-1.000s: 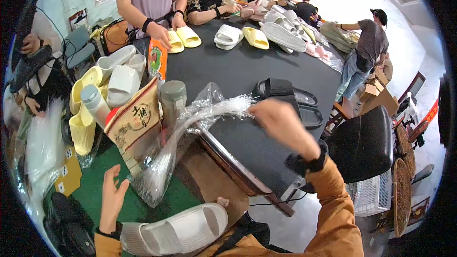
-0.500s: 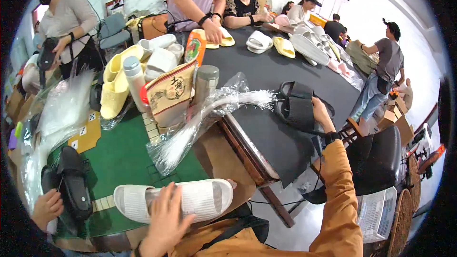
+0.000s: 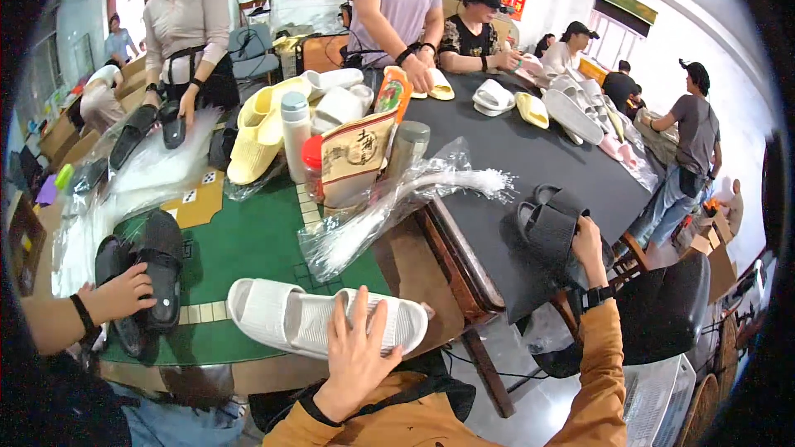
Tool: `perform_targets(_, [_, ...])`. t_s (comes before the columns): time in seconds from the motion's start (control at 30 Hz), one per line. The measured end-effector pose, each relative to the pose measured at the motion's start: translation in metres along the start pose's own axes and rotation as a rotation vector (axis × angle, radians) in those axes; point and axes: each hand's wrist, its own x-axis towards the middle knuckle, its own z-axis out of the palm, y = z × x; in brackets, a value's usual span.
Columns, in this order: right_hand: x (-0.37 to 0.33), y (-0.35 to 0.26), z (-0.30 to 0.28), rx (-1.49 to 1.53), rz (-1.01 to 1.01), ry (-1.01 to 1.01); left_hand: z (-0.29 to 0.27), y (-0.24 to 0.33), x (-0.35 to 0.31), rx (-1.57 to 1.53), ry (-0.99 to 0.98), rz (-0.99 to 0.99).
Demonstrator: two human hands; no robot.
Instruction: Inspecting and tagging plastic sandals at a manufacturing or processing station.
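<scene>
A pair of white ribbed slippers (image 3: pixel 265 306) lies end to end near the front edge of the green table. Over the right part of this pair is my left hand (image 3: pixel 358 352), fingers spread; it looks laid on the slippers rather than gripping them. On the dark table to the right, my right hand (image 3: pixel 589 248) holds the side of a pair of black slide slippers (image 3: pixel 551 228), which stand partly tilted. Its fingertips are partly hidden by the slippers. Between the two hands rests a clear bag with a bundle of white ties (image 3: pixel 364 219).
A co-worker's hand (image 3: pixel 124 294) touches black slippers (image 3: pixel 159 265) at the left. Behind the bag stand a paper pouch (image 3: pixel 358 157), a white bottle (image 3: pixel 296 128) and yellow slippers (image 3: pixel 258 136). A black chair (image 3: pixel 662 310) stands at the right. Several people work around the tables.
The view has turned left, shifting the scene rightward. My left hand has moved from between the white slippers to the right one. The neighbour's hand has come onto the black slippers at left.
</scene>
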Motion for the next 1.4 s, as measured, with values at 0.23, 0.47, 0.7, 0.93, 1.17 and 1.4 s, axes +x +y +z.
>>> perform_targets(0.23, [0.008, -0.065, -0.04, -0.551, 0.175, -0.254, -0.033, -0.03, -0.026, -0.017, -0.11, -0.051])
perform_targets(0.47, [0.013, -0.222, -0.068, -0.149, -0.39, -0.084, -0.029, -0.043, -0.031, 0.027, -0.065, 0.005])
perform_targets(0.7, [0.074, -0.267, 0.038, -0.075, -0.622, -0.009, -0.017, -0.047, -0.036, 0.07, -0.057, 0.021])
perform_targets(0.93, [0.102, -0.207, 0.084, -0.095, -0.364, -0.568, -0.016, -0.043, -0.03, 0.007, -0.034, 0.034])
perform_targets(1.17, [0.083, -0.223, 0.094, -0.006, -0.643, -0.379, -0.024, -0.041, -0.037, 0.12, -0.077, 0.049])
perform_targets(1.4, [0.012, -0.32, 0.0, 0.855, -0.331, -0.608, -0.022, -0.042, -0.041, 0.099, -0.151, 0.008])
